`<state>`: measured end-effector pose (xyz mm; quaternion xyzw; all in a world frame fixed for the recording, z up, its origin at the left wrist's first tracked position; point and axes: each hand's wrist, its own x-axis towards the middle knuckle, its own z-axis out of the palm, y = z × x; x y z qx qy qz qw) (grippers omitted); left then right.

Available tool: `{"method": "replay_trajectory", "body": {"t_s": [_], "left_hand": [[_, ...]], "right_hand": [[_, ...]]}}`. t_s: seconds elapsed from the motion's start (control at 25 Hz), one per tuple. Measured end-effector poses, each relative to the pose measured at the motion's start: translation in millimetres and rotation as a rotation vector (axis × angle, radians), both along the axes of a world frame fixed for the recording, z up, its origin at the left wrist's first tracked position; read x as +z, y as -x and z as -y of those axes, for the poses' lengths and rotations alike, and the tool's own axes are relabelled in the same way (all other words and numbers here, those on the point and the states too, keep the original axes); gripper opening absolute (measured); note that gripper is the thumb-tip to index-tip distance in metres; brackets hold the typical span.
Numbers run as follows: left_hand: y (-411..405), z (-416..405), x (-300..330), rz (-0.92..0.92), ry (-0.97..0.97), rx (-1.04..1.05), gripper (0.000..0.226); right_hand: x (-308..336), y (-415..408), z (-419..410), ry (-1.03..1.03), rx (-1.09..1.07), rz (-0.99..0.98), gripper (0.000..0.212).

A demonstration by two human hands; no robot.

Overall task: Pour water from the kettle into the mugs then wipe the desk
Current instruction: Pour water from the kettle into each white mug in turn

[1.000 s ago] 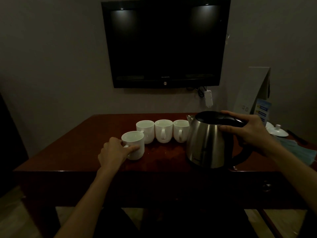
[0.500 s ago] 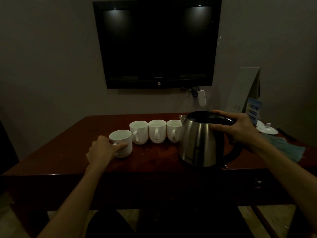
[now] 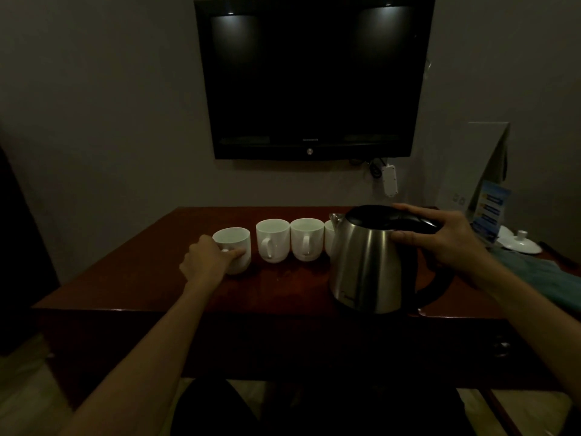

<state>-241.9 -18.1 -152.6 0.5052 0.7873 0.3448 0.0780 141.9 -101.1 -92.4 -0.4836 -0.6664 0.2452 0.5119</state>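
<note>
- The kettle point(image 3: 371, 262) stands upright on the desk point(image 3: 125, 278), near the front edge, at the right end of the mug row.
- The right hand point(image 3: 440, 243) grasps the kettle at the top of its black handle, the thumb under and the fingers over the lid edge.
- The left hand point(image 3: 207, 259) holds the left mug point(image 3: 232, 248) by its side; the fingers curl around it.
- This mug stands a little apart from the others and closer to the person. Two more mugs point(image 3: 289, 239) stand side by side, and a fourth is mostly hidden behind the kettle.
- It is too dim to see water in any mug, so I judge the pouring is not started yet.
- A greenish cloth point(image 3: 540, 278) lies at the right of the desk; the wiping is also left to do.
- A few small shiny drops seem to lie on the desk in front of the mugs.
</note>
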Motion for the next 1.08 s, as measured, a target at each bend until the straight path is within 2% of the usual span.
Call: {"method": "replay_trajectory", "body": {"t_s": [0.28, 0.84, 1.08], "left_hand": [[-12, -20, 0, 0.034, -0.02, 0.05, 0.075], [-18, -27, -4, 0.111, -0.037, 0.022, 0.072], [-12, -15, 13, 0.061, -0.073, 0.033, 0.084]], "right_hand": [[-2, 0, -2, -0.041, 0.021, 0.021, 0.056], [-5, -6, -9, -0.061, 0.034, 0.071, 0.06], [-5, -23, -8, -0.087, -0.011, 0.15, 0.066]]}}
